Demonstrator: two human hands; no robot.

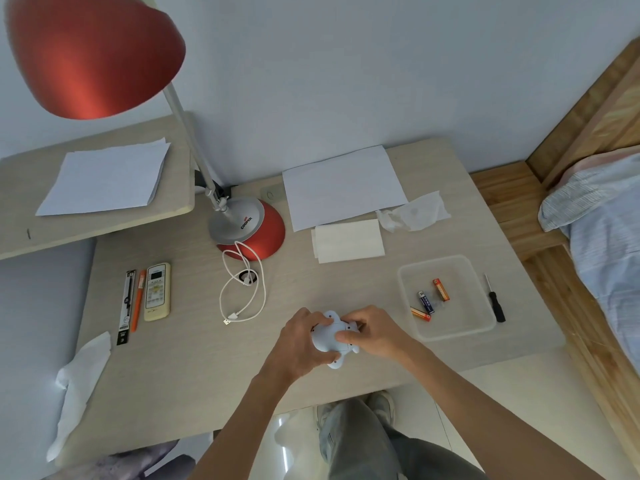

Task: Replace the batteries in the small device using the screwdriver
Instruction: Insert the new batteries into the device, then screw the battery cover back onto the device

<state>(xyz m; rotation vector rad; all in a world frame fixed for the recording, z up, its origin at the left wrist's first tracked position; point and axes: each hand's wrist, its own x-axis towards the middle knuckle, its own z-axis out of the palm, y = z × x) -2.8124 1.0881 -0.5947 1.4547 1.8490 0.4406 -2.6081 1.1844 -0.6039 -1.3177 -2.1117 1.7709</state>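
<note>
Now | gripping device [329, 337] with left hand [299, 341], pinching it with right hand [372, 332] | for screwdriver [496, 304], reach right past tray [485, 327] (handle nearest, shaft pointing away)

One wide-angle view, worn at the person's head, looks forward and steeply down from above the near edge of the counter [194, 358]. The left hand [298, 341] and right hand [375, 332] sit close, just below centre; the wall [381, 81] fills the top, a bed [602, 237] the right edge.
</note>
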